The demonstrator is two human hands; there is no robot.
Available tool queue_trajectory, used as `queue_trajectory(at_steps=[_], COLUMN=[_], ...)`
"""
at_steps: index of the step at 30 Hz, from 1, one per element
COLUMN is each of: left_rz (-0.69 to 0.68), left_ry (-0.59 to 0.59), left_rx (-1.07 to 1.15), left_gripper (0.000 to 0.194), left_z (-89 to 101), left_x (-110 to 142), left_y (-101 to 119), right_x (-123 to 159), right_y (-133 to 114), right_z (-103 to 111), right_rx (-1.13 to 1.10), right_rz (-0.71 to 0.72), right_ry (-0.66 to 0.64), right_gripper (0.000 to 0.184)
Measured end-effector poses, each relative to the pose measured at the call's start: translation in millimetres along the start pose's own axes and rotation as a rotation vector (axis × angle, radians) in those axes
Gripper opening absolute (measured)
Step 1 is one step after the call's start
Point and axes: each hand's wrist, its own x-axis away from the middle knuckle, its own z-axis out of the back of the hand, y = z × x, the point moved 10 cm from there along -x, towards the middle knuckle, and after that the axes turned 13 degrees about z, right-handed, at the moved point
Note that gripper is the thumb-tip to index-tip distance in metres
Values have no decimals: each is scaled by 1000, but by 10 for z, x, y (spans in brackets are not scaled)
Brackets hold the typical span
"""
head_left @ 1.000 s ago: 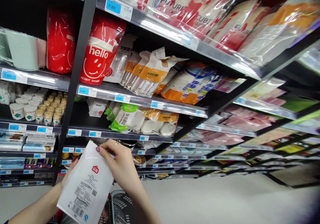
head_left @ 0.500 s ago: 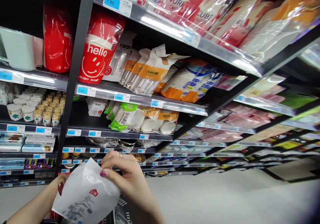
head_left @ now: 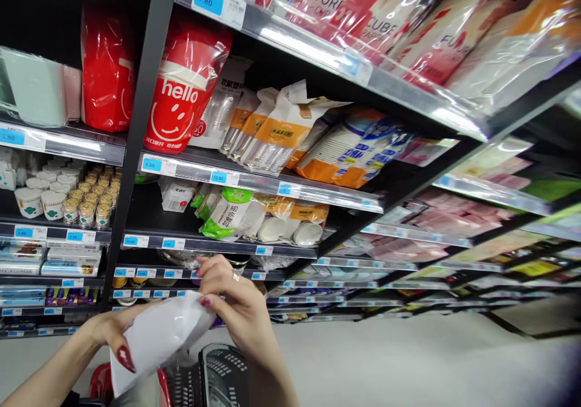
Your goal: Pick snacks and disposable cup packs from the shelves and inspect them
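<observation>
Both my hands hold a white plastic packet (head_left: 157, 337) low in front of the shop shelves. My left hand (head_left: 111, 331) grips its lower left side, thumb across the front. My right hand (head_left: 233, 307) pinches its upper right corner with closed fingers; a ring shows on one finger. The packet lies tilted, nearly flat, its printed label turned away. Directly beneath it sits a black shopping basket (head_left: 222, 373) with red handles.
Black shelving (head_left: 136, 128) fills the left and centre. It carries a red "hello" cup bag (head_left: 184, 89), orange and white packs (head_left: 272, 131), a green-labelled packet (head_left: 224, 213) and small gold-lidded jars (head_left: 93, 204). Blue price tags line the shelf edges. Grey aisle floor (head_left: 408, 364) stretches to the right.
The packet has tipped from upright, label showing, to nearly flat and has dropped lower over the basket. Both hands stayed on it, and my left thumb has come round onto its front.
</observation>
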Motion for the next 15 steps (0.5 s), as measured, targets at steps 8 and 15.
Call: queue_trajectory(at_steps=[8,15], left_rz=[59,-89], left_ry=[823,1191], left_rx=[-657,-1025], left_gripper=[103,86], left_z=[2,-264], left_x=[293,394], left_y=[242,484], right_x=[527,613], right_y=[877,1054], right_z=[18,-151], right_rx=[-763,-997], right_rz=[-66,-42], right_ry=[719,903], right_gripper=[22,42])
